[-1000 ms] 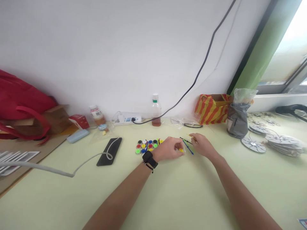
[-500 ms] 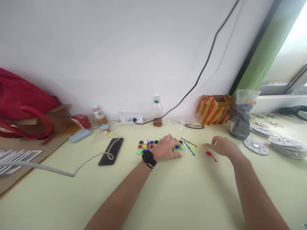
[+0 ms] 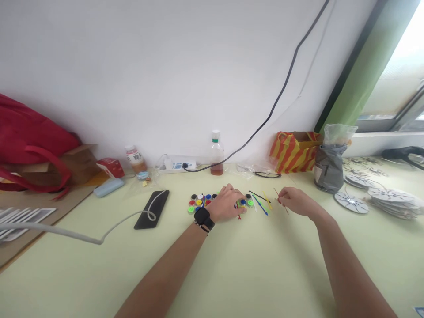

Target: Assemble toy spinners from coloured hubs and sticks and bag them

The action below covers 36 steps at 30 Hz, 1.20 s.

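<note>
My right hand (image 3: 292, 201) pinches a thin red arrow-shaped pointer (image 3: 277, 192) by its middle, just above the table. To its left lie loose pointers: a blue one (image 3: 261, 206), a yellow one (image 3: 267, 201), a black one (image 3: 259, 195) and a white one. My left hand (image 3: 228, 204), with a black watch (image 3: 203, 217) on the wrist, rests palm down over rows of small round coloured pieces (image 3: 192, 203). Its thumb and index finger are apart, with a blue-topped piece (image 3: 243, 202) showing between them. A red tip shows beneath the thumb. The palm hides several pieces.
Behind the pieces stand a bottle (image 3: 217, 154) and a power strip (image 3: 177, 165) with a black cable. On the left lie a black phone-like slab (image 3: 149, 216) and a grey cable. At right are a grey bag (image 3: 329, 170), a striped bag (image 3: 291, 152) and stacked white discs (image 3: 394, 198).
My right hand has closed on the red pointer, which lay on the table, and tilted it upright. My left hand stays over the pieces; a red tip now shows under its thumb.
</note>
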{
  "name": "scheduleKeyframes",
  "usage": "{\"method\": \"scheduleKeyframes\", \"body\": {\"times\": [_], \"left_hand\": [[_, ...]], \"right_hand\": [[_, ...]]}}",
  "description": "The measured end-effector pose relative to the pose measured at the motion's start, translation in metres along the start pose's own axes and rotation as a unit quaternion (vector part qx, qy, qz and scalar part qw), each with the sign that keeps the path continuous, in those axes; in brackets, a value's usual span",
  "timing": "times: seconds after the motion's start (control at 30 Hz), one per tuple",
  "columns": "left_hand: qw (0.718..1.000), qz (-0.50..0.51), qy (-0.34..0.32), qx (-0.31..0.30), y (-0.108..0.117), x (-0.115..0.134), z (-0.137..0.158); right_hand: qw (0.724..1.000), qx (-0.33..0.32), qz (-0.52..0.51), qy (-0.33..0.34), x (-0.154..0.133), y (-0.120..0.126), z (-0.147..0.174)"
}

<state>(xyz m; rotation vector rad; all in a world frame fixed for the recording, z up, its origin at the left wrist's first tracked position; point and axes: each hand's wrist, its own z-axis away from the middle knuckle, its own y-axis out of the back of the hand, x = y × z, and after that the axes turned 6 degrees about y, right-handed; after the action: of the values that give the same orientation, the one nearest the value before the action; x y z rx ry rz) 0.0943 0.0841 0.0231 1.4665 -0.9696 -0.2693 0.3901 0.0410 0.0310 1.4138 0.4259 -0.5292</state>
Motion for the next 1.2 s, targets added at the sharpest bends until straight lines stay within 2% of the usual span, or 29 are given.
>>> {"method": "scheduleKeyframes", "body": {"times": [0.1, 0.2, 0.37, 0.43, 0.5, 0.57, 0.67, 0.77, 0.83, 1.03, 1.2], "left_hand": [[1.0, 0.006, -0.001, 0.011, 0.004, 0.002, 0.0], [0.996, 0.078, -0.02, 0.049, 0.008, 0.01, -0.002], [0.956, 0.286, -0.052, 0.04, 0.008, 0.028, -0.009], [0.94, 0.334, -0.053, 0.041, 0.006, 0.032, -0.01], [0.934, 0.35, -0.047, 0.055, 0.004, 0.034, -0.01], [0.936, 0.343, -0.035, 0.075, 0.004, 0.033, -0.01], [0.948, 0.306, -0.015, 0.089, 0.0, 0.032, -0.008], [0.969, 0.236, -0.026, 0.064, -0.007, 0.034, -0.006], [0.981, 0.184, -0.04, 0.042, -0.013, 0.035, -0.004], [0.994, 0.097, -0.043, -0.014, -0.016, 0.029, -0.003], [0.996, 0.065, -0.062, 0.004, -0.01, 0.022, -0.004]], "right_hand": [[0.993, -0.029, -0.106, 0.046, -0.024, -0.007, 0.006], [0.976, -0.039, -0.197, 0.081, -0.045, -0.017, 0.01], [0.927, -0.058, -0.337, 0.153, -0.064, -0.029, 0.012], [0.91, -0.067, -0.369, 0.175, -0.067, -0.031, 0.012], [0.907, -0.07, -0.374, 0.182, -0.069, -0.033, 0.012], [0.917, -0.056, -0.349, 0.187, -0.067, -0.034, 0.01], [0.954, 0.031, -0.24, 0.179, -0.058, -0.037, 0.003], [0.974, 0.124, -0.102, 0.16, -0.042, -0.042, -0.007], [0.974, 0.146, -0.038, 0.169, -0.034, -0.047, -0.012], [0.972, 0.09, 0.079, 0.203, -0.03, -0.061, -0.016], [0.972, 0.062, 0.135, 0.18, -0.041, -0.067, -0.007]]}}
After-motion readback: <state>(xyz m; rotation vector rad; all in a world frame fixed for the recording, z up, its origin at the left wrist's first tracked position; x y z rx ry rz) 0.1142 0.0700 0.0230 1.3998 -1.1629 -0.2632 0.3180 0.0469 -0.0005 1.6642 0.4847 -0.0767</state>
